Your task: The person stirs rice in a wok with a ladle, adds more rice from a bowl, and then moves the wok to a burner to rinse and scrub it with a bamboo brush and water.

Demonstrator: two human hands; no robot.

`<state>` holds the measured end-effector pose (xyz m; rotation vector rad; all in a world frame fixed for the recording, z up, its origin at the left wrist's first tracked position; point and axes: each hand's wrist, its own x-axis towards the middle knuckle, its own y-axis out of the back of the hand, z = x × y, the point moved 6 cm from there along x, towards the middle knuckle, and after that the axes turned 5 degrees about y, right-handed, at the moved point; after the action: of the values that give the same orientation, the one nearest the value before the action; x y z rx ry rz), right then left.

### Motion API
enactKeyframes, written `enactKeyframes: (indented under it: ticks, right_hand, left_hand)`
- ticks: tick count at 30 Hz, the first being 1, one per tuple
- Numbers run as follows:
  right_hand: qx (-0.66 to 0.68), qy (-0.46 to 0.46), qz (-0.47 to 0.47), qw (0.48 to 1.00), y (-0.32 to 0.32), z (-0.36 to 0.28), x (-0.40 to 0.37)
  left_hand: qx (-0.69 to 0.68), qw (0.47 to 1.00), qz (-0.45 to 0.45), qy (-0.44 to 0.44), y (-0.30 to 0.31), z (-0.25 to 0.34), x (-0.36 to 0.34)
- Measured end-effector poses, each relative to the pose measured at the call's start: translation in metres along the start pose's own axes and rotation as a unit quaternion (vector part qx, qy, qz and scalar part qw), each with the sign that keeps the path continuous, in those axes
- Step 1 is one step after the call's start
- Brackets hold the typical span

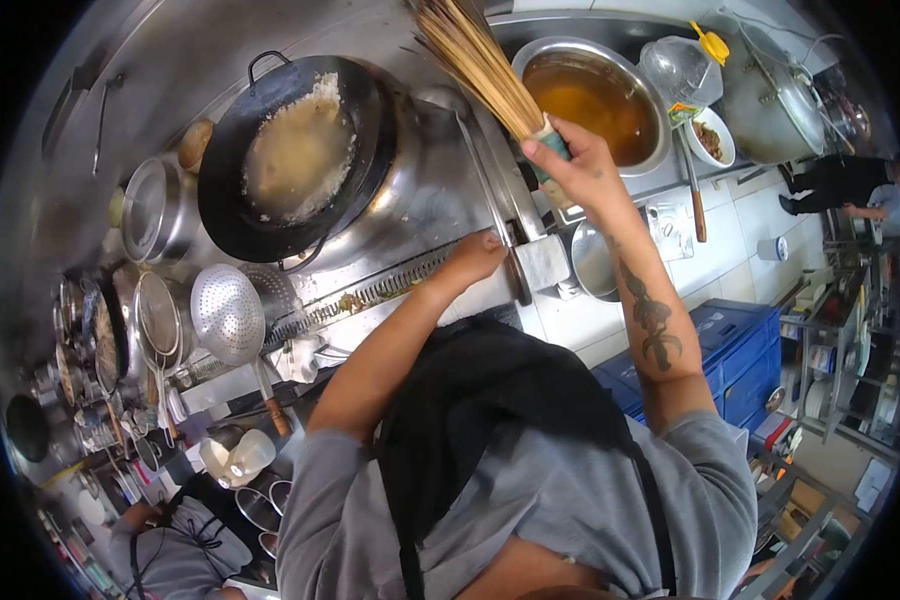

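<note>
My right hand (575,165) is wrapped round the bound handle of a bamboo wok brush (480,70), whose long bristles point up and left beside a steel basin (660,150) of brown liquid. My left hand (475,260) is closed at the front of the stove, just beside the wooden handle of a long ladle (517,278). Whether its fingers hold anything is hidden. To its left sits a black wok (220,180) with cloudy liquid and pale foamy bits clinging inside.
A perforated skimmer (228,315), a wire strainer (158,315) and a lidded steel pot (150,220) stand left. On the right are a bowl of food (710,138), a wooden-handled utensil (697,205) and a large pot (770,110). Other people (195,545) stand farther off.
</note>
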<state>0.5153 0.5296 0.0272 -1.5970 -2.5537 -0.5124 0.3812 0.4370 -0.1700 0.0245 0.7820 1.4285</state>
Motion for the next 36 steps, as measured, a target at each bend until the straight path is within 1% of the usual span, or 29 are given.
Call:
enactKeyframes:
  ticks: [2,3,4,5,6,7,8,9,11,13,15,16,18,19,21,22,23,24,25,27,28,29,30,31,33,34,36]
  right_hand:
    - [0.023,-0.009,0.004,1.000,0.000,0.008,0.001]
    - [0.035,-0.016,0.001,0.999,-0.002,0.009,0.000]
    - [0.055,-0.079,-0.016,0.995,-0.004,0.015,0.000]
    - [0.063,-0.076,-0.013,0.995,-0.007,0.017,0.004]
    - [0.070,-0.073,-0.013,0.995,-0.012,0.024,0.006]
    - [0.078,-0.070,-0.013,0.994,-0.018,0.026,0.010]
    - [0.091,-0.099,-0.044,0.990,-0.024,0.024,0.011]
    - [0.081,-0.103,-0.063,0.989,-0.033,0.023,0.014]
    - [0.064,-0.108,-0.092,0.988,-0.049,0.022,0.024]
    - [0.041,-0.073,-0.129,0.988,-0.069,0.017,0.033]
    - [0.020,-0.040,-0.158,0.986,-0.094,0.014,0.037]
    - [-0.005,-0.045,-0.192,0.980,-0.105,0.004,0.036]
    - [-0.053,0.013,-0.219,0.974,-0.128,0.004,0.046]
    - [-0.112,0.061,-0.238,0.963,-0.142,-0.010,0.048]
    - [-0.225,0.160,-0.258,0.926,-0.170,-0.039,0.051]
    - [-0.280,0.235,-0.262,0.893,-0.185,-0.054,0.051]
    - [-0.332,0.311,-0.262,0.851,-0.201,-0.071,0.051]
    - [-0.373,0.315,-0.287,0.824,-0.219,-0.082,0.052]
    - [-0.396,0.328,-0.314,0.798,-0.237,-0.086,0.051]
    - [-0.442,0.355,-0.356,0.743,-0.271,-0.091,0.055]
    - [-0.441,0.373,-0.377,0.723,-0.288,-0.088,0.055]
    - [-0.474,0.358,-0.405,0.695,-0.309,-0.089,0.054]
    - [-0.477,0.344,-0.430,0.685,-0.334,-0.078,0.062]
    - [-0.481,0.329,-0.455,0.673,-0.361,-0.060,0.074]
    - [-0.499,0.244,-0.415,0.720,-0.404,-0.040,0.120]
    - [-0.507,0.198,-0.396,0.740,-0.416,-0.036,0.128]
    - [-0.498,0.232,-0.408,0.729,-0.421,-0.032,0.117]
  left_hand:
    - [-0.038,0.992,-0.051,-0.112,0.034,0.068,-0.058]
    - [-0.055,0.975,-0.052,-0.207,0.048,0.106,-0.094]
    - [-0.103,0.971,-0.118,-0.183,0.067,0.159,-0.151]
    - [-0.089,0.943,-0.116,-0.299,0.082,0.204,-0.195]
    - [-0.084,0.912,-0.130,-0.380,0.091,0.234,-0.235]
    - [-0.082,0.881,-0.140,-0.444,0.096,0.254,-0.270]
    - [-0.078,0.853,-0.150,-0.494,0.099,0.267,-0.300]
    - [-0.071,0.831,-0.159,-0.528,0.098,0.274,-0.323]
    - [-0.062,0.808,-0.158,-0.563,0.101,0.278,-0.349]
    - [-0.059,0.799,-0.151,-0.579,0.108,0.272,-0.365]
    - [-0.061,0.802,-0.135,-0.579,0.119,0.261,-0.377]
    - [-0.065,0.808,-0.119,-0.574,0.128,0.254,-0.380]
    - [-0.072,0.825,-0.077,-0.556,0.146,0.232,-0.382]
    - [-0.079,0.845,-0.027,-0.528,0.158,0.215,-0.376]
    - [-0.086,0.894,0.113,-0.425,0.185,0.168,-0.343]
    - [-0.050,0.909,0.217,-0.352,0.196,0.130,-0.313]
    - [0.007,0.899,0.319,-0.301,0.201,0.091,-0.282]
    - [0.151,0.849,0.439,-0.253,0.207,0.050,-0.254]
    - [0.230,0.810,0.495,-0.215,0.213,0.011,-0.228]
    - [0.215,0.819,0.511,-0.150,0.218,-0.042,-0.197]
    - [0.226,0.825,0.497,-0.149,0.214,-0.065,-0.179]
    - [0.237,0.829,0.484,-0.149,0.211,-0.085,-0.160]
    - [0.247,0.833,0.472,-0.147,0.212,-0.093,-0.151]
    - [0.242,0.827,0.484,-0.151,0.217,-0.092,-0.154]
    - [0.229,0.822,0.496,-0.161,0.213,-0.089,-0.160]
    - [0.229,0.828,0.488,-0.156,0.209,-0.091,-0.158]
    - [0.238,0.834,0.477,-0.145,0.214,-0.101,-0.152]
